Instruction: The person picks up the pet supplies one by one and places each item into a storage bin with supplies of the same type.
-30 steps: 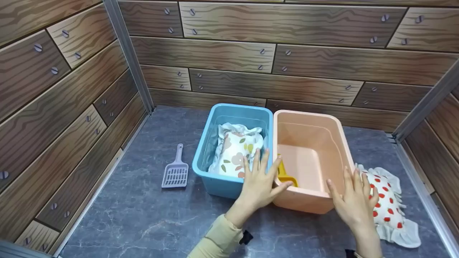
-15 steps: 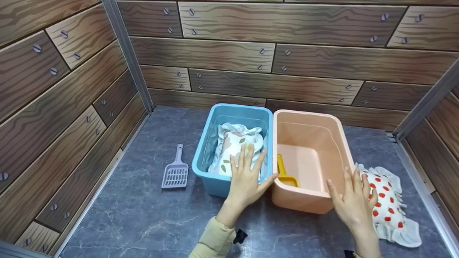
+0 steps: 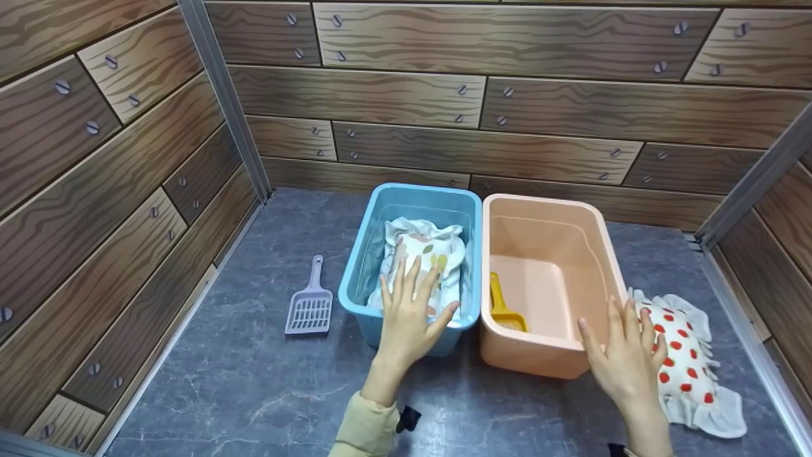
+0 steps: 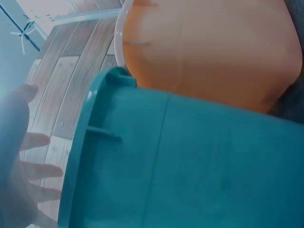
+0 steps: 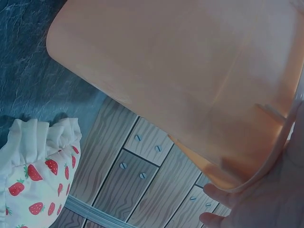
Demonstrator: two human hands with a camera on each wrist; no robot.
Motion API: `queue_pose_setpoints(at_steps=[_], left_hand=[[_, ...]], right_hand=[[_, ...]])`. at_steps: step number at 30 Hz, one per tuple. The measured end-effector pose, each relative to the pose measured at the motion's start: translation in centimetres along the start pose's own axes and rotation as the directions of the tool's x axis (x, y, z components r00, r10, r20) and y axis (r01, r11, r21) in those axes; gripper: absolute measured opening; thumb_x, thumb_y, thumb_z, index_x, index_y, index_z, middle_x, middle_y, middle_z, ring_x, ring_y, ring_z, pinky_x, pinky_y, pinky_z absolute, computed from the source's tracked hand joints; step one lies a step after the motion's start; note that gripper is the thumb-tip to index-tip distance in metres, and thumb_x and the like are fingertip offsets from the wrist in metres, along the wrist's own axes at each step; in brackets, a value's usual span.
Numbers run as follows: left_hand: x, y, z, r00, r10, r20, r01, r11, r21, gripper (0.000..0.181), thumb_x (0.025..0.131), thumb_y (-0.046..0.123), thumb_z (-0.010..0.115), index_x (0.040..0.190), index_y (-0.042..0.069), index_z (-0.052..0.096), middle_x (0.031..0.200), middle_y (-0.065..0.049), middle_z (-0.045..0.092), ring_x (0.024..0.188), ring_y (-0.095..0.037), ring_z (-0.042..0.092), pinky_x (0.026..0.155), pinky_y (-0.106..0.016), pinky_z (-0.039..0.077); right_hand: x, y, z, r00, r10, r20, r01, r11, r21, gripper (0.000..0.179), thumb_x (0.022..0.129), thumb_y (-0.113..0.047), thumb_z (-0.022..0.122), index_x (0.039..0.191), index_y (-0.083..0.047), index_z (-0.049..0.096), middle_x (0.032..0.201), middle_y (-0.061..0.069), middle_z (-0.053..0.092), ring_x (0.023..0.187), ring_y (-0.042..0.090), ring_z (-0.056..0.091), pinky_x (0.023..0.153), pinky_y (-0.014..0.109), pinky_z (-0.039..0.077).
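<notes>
My left hand [image 3: 403, 324] is over the near rim of the blue bin [image 3: 356, 254], fingers spread and straight. In the left wrist view its fingers [image 4: 45, 170] stand beside that rim. Inside the blue bin lies a white frilled pillow [image 3: 451, 240] with flowers and leaves, partly behind the hand. My right hand [image 3: 628, 371] rests at the near right corner of the peach bin [image 3: 539, 357], fingers extended. A yellow scoop [image 3: 500, 304] lies inside the peach bin along its left side. Just right of that bin is a frilled strawberry-print pillow [image 3: 688, 358].
A lilac slotted litter scoop [image 3: 310, 308] lies on the dark grey floor [image 3: 266, 393] left of the blue bin. The two bins stand side by side near the back wall [image 3: 406, 101]. Wood-patterned panels with metal edging enclose the left, back and right.
My left hand has moved left, from the gap between the two bins to the blue bin's near rim, uncovering the yellow scoop. My right hand has stayed in place.
</notes>
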State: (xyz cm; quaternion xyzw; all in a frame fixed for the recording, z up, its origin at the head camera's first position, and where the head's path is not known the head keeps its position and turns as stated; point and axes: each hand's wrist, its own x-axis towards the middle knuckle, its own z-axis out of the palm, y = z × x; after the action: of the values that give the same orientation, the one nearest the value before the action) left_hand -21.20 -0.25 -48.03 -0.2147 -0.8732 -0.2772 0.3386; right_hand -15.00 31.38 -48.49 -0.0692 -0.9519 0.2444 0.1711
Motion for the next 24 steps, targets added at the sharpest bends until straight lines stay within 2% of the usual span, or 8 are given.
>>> queue_pose_setpoints(at_steps=[6, 11, 16, 24], left_hand=[[-0.6, -0.9, -0.2, 0.998, 0.004, -0.068, -0.006, 1.0, -0.026, 0.057, 0.098, 0.052, 0.048, 0.134, 0.009, 0.057, 0.142, -0.018, 0.049, 0.137, -0.043, 0.036, 0.103, -0.075, 0.022], [-0.7, -1.5, -0.5, 0.996, -0.012, -0.091, 0.006, 0.998, -0.063, 0.053, 0.097, 0.045, 0.054, 0.133, 0.007, 0.058, 0.143, -0.019, 0.048, 0.135, -0.047, 0.036, 0.103, -0.075, 0.022], [-0.6, -2.1, -0.9, 0.994, -0.013, -0.108, 0.006, 0.998, -0.064, 0.051, 0.094, 0.038, 0.059, 0.133, 0.005, 0.058, 0.141, -0.019, 0.049, 0.136, -0.047, 0.036, 0.102, -0.075, 0.023], [-0.8, -2.9, -1.8, 0.992, -0.016, -0.126, 0.003, 0.995, -0.099, 0.052, 0.095, 0.037, 0.061, 0.136, 0.005, 0.056, 0.142, -0.021, 0.048, 0.136, -0.048, 0.034, 0.102, -0.075, 0.024]], right_hand=[[0.0, 0.0, 0.0, 1.0, -0.002, 0.004, 0.002, 1.0, -0.003, 0.071, 0.101, -0.048, 0.042, 0.149, 0.003, 0.03, 0.154, 0.032, 0.02, 0.14, 0.053, 0.011, 0.106, 0.073, 0.0], [0.0, 0.0, 0.0, 1.0, -0.001, 0.002, 0.001, 1.0, -0.002, 0.071, 0.101, -0.048, 0.042, 0.15, 0.003, 0.03, 0.155, 0.032, 0.019, 0.141, 0.053, 0.01, 0.106, 0.073, 0.001], [0.1, 0.0, 0.0, 1.0, -0.006, -0.01, 0.006, 1.0, 0.003, 0.071, 0.101, -0.047, 0.043, 0.149, 0.003, 0.032, 0.155, 0.031, 0.02, 0.141, 0.052, 0.01, 0.106, 0.072, 0.002], [-0.1, 0.0, 0.2, 0.999, -0.009, -0.032, 0.01, 1.0, 0.02, 0.07, 0.101, -0.046, 0.044, 0.148, 0.004, 0.032, 0.155, 0.031, 0.021, 0.142, 0.052, 0.01, 0.107, 0.072, 0.001]])
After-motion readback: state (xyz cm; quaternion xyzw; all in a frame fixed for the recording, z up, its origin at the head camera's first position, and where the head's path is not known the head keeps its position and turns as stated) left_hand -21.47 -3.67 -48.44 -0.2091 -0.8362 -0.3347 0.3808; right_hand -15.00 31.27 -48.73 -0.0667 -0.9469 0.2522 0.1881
